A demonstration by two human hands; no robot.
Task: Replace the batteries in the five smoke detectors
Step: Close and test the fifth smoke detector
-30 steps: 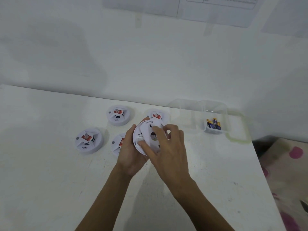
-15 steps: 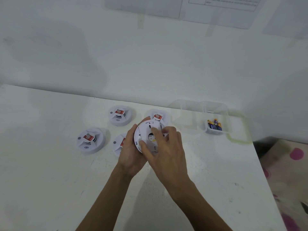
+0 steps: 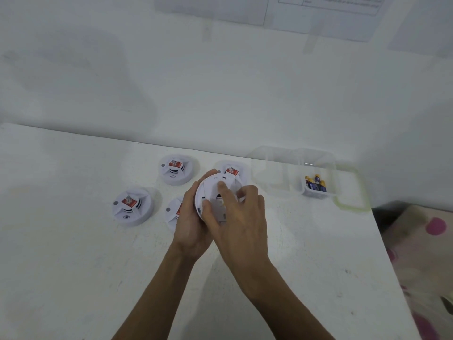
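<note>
A white round smoke detector (image 3: 212, 190) is held tilted above the table, its back side facing me. My left hand (image 3: 190, 224) grips its left rim from below. My right hand (image 3: 241, 217) is spread over the back plate, thumb and fingers curled on it. Three more detectors lie face up with red labels: one at far left (image 3: 132, 207), one at the back (image 3: 175, 169), one behind the hands (image 3: 232, 169). Another detector (image 3: 172, 212) is partly hidden by my left hand.
A clear plastic box (image 3: 318, 190) with several batteries sits at the right, next to a clear container (image 3: 272, 168) and a green-rimmed lid (image 3: 353, 192). The white table (image 3: 73, 253) ends at the right (image 3: 392, 266); a patterned cloth (image 3: 429, 241) lies beyond. A wall stands behind.
My right hand has shifted over the detector's back plate, fingers moving round it; the held detector has turned slightly. The other detectors have stayed in place.
</note>
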